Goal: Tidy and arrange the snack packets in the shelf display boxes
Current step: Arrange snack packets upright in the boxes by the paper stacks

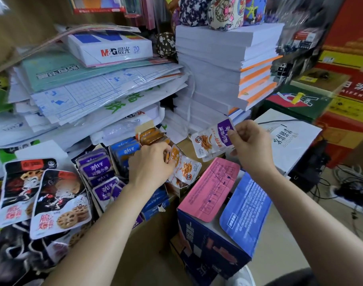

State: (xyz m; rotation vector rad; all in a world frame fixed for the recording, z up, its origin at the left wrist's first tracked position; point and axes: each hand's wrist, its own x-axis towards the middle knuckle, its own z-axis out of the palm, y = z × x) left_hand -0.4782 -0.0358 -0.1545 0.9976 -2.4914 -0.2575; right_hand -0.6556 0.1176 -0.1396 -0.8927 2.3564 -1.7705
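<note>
Head view showed the right hand [251, 146] pinching a purple packet [212, 140] clear, seemingly for sorting, while the left hand [150, 165] gripped orange packets [184, 167].

display boxes [122, 159] front of paper stacks [213, 79] | carton [213, 240] rt

Packets [184, 168] half-hidden (by hands [150, 164]); cables [354, 188] blurred

Hands handling snack packets at display boxes [154, 205]
Left hand [150, 163] grips orange packets [185, 167]; right hand [249, 146] pinches a purple packet [214, 139] over a pink flap [211, 188]
</note>
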